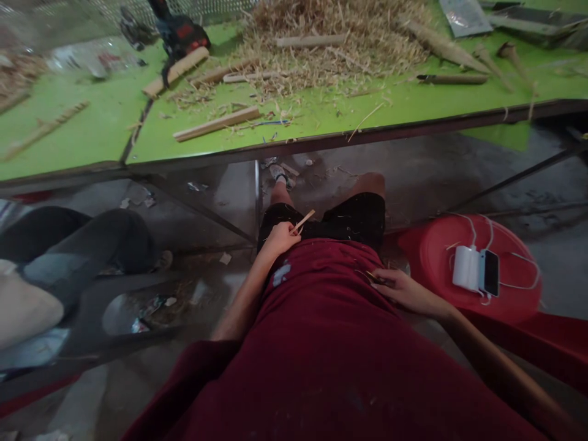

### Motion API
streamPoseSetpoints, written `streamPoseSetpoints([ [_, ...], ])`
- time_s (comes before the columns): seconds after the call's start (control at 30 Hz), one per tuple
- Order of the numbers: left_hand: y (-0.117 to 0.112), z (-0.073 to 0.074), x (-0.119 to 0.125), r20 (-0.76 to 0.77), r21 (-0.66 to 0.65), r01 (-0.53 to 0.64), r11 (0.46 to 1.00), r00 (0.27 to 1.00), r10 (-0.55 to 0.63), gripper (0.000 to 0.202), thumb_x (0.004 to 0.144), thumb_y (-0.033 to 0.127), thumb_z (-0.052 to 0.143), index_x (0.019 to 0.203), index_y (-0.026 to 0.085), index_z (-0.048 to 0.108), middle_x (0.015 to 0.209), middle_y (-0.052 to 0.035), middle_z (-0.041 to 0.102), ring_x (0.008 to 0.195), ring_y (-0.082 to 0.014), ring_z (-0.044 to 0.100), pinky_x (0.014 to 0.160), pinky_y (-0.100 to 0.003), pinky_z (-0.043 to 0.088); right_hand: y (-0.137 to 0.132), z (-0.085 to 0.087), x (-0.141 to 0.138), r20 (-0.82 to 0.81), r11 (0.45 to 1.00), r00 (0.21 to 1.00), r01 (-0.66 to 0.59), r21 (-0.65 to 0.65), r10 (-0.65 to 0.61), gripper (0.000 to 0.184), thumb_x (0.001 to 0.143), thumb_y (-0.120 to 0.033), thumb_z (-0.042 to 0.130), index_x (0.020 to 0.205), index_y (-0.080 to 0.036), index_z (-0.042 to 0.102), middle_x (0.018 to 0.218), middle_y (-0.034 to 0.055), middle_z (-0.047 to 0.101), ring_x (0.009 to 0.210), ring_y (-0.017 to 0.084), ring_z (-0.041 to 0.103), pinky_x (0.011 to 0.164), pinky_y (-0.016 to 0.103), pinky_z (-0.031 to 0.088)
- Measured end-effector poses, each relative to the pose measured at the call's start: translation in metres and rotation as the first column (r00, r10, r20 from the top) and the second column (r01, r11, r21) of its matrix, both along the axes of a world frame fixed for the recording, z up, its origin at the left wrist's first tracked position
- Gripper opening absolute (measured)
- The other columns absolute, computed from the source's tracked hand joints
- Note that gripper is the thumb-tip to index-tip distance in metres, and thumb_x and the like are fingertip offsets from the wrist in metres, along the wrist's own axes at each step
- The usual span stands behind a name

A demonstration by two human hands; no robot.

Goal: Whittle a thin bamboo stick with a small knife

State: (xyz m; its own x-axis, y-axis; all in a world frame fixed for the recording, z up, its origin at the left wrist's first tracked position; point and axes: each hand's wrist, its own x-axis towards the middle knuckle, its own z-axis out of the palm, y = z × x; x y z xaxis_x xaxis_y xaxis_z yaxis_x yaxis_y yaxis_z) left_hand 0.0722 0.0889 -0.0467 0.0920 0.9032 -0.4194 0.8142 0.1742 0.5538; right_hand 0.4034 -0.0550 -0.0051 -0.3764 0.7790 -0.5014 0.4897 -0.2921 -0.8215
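Resting over my lap, my left hand [282,237] pinches a short, pale strip of wood [304,220] that points up and to the right. My right hand [395,286] lies against the right side of my dark red shirt. Its fingers are closed round a thin, narrow object [373,278] with a yellowish glint; most of it is hidden, and its kind cannot be made out. The two hands are apart, one on each side of my waist.
A green table [316,122] ahead carries a heap of wood shavings [340,49], wooden sticks [215,124] and a black-and-red power tool [184,37]. On my right, a red stool [514,245] holds a phone [490,272] and a white device [466,268]. Another person's legs [105,245] are at left.
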Motion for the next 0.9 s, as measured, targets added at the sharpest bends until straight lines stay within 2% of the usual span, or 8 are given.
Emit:
streamPoseSetpoints([
  [0.13,-0.003,-0.008,-0.011,0.093,0.043,-0.077,0.996,0.993,0.073,0.002,0.085,0.02,0.079,0.084,0.018,0.079,0.086,-0.0096,0.081,0.084,-0.022,0.074,0.077,-0.031,0.05,0.001,-0.002,0.004,-0.048,0.999,0.998,-0.036,-0.018,0.035,0.042,0.091,-0.063,0.07,0.091,-0.021,0.072,0.086,0.0047,0.067,0.082,0.02,0.061,0.075,0.032,0.051],
  [0.27,-0.006,-0.017,-0.021,0.265,0.016,-0.202,0.979,0.945,0.19,0.002,0.081,0.018,0.079,0.08,0.018,0.079,0.076,-0.0063,0.079,0.072,-0.018,0.071,0.073,-0.029,0.05,-0.001,-0.01,0.009,-0.1,0.993,0.993,0.06,-0.097,-0.07,0.041,0.084,-0.06,0.078,0.088,-0.02,0.069,0.08,0.0024,0.063,0.072,0.016,0.055,0.064,0.028,0.046],
  [0.37,-0.009,-0.018,-0.026,0.437,-0.054,-0.309,0.95,0.848,0.301,0.001,0.077,0.017,0.079,0.078,0.017,0.078,0.072,-0.0042,0.077,0.067,-0.0151,0.067,0.069,-0.026,0.048,-0.001,-0.016,0.015,-0.154,0.975,0.97,0.163,-0.148,-0.186,0.038,0.079,-0.054,0.083,0.088,-0.02,0.067,0.071,-0.0012,0.055,0.059,0.012,0.046,0.053,0.026,0.037],
  [0.5,-0.015,-0.007,-0.032,0.602,-0.173,-0.389,0.905,0.685,0.41,0.01,0.071,0.023,0.082,0.077,0.016,0.078,0.068,-0.0036,0.075,0.055,-0.01,0.056,0.058,-0.023,0.039,0.011,-0.014,0.024,-0.199,0.942,0.924,0.302,-0.147,-0.327,0.037,0.075,-0.048,0.085,0.091,-0.019,0.068,0.069,-0.0019,0.055,0.054,0.009,0.043,0.048,0.024,0.031],
  [0.6,-0.022,0.009,-0.036,0.685,-0.215,-0.365,0.906,0.604,0.406,0.024,0.067,0.033,0.088,0.082,0.016,0.08,0.07,-0.0039,0.074,0.046,-0.0051,0.038,0.048,-0.022,0.023,0.027,-0.001,0.023,-0.199,0.936,0.915,0.335,-0.106,-0.35,0.039,0.075,-0.049,0.087,0.094,-0.019,0.07,0.068,-0.003,0.054,0.052,0.008,0.041,0.047,0.024,0.03],
  [0.7,-0.031,0.035,-0.04,0.768,-0.185,-0.313,0.932,0.545,0.336,0.029,0.063,0.037,0.092,0.08,0.017,0.08,0.071,-0.0045,0.073,0.048,-0.0047,0.036,0.048,-0.022,0.019,0.046,0.026,0.012,-0.206,0.962,0.94,0.268,-0.052,-0.273,0.045,0.078,-0.056,0.087,0.098,-0.018,0.072,0.069,-0.0023,0.055,0.055,0.009,0.046,0.048,0.023,0.034],
  [0.83,-0.04,0.089,-0.047,0.783,-0.111,-0.207,0.972,0.585,0.214,0.028,0.065,0.04,0.093,0.075,0.017,0.08,0.064,-0.0031,0.07,0.05,-0.0065,0.041,0.048,-0.022,0.025,0.076,0.088,-0.012,-0.173,0.98,0.978,0.14,0.143,-0.115,0.046,0.084,-0.064,0.082,0.093,-0.02,0.072,0.071,0.0003,0.06,0.058,0.012,0.051,0.05,0.025,0.04],
  [0.9,-0.033,0.121,-0.05,0.758,0.028,-0.171,0.985,0.646,0.09,0.025,0.07,0.04,0.092,0.077,0.018,0.082,0.067,-0.0031,0.072,0.054,-0.0091,0.049,0.051,-0.023,0.033,0.097,0.126,-0.026,-0.181,0.946,0.98,0.129,0.298,-0.077,0.043,0.083,-0.062,0.083,0.093,-0.022,0.073,0.07,0.0006,0.06,0.058,0.013,0.051,0.05,0.026,0.04],
])
